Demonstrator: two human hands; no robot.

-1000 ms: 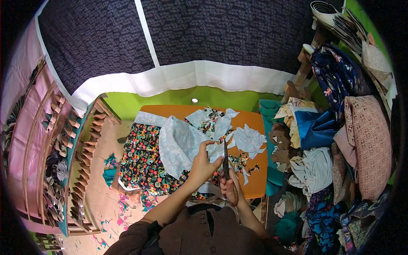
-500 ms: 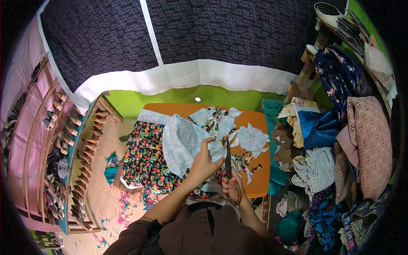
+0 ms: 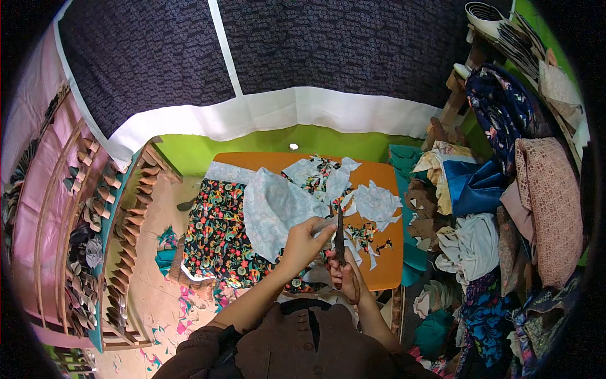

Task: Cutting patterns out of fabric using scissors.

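My left hand [image 3: 305, 240] pinches the edge of a pale blue printed cloth [image 3: 273, 208], folded over so its light underside shows, above the orange table [image 3: 385, 265]. My right hand [image 3: 344, 278] grips the handles of a pair of scissors [image 3: 339, 237], blades pointing up and away, right beside my left fingers. The black floral fabric [image 3: 218, 237] drapes off the table's left side. Cut cloth pieces [image 3: 375, 202] lie on the table to the right of the scissors.
Piles of folded and loose fabric [image 3: 499, 189] crowd the right side. A wooden rack with shaped pieces [image 3: 120, 252] runs along the left. Scraps litter the floor [image 3: 183, 316] at lower left. A dark patterned curtain with a white band [image 3: 284, 107] hangs behind the table.
The scissors and both hands have stayed nearly in place; the left hand has shifted slightly along the cloth edge beside the blades.
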